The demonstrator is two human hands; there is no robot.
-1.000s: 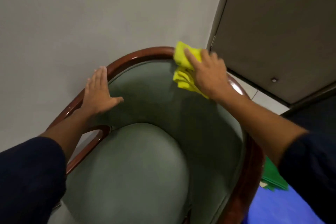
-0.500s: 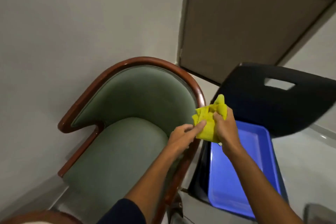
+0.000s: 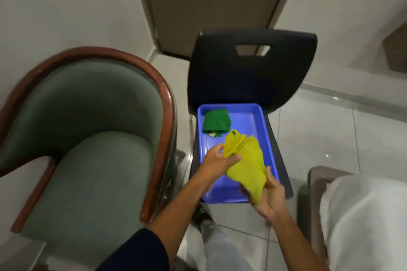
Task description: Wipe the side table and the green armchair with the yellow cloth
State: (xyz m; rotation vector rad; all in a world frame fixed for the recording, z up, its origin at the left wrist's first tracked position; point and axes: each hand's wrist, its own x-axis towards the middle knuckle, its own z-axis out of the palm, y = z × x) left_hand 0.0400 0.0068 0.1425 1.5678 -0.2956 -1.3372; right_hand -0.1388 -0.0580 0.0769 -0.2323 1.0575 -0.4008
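Both hands, left hand (image 3: 217,159) and right hand (image 3: 267,197), grip the yellow cloth (image 3: 245,161) above the blue tray (image 3: 251,116).

A black plastic chair (image 3: 246,77) with a handle slot cut in its backrest stands on the pale tiled floor (image 3: 319,138) in front of a closed brown door (image 3: 211,4). On its seat lies a blue tray (image 3: 253,116), and a folded green cloth (image 3: 216,122) sits in the tray's far left corner (a small tan scrap shows at the cloth's near edge). At the lower right, something white (image 3: 363,215) rests on a grey-brown piece of furniture (image 3: 317,177).
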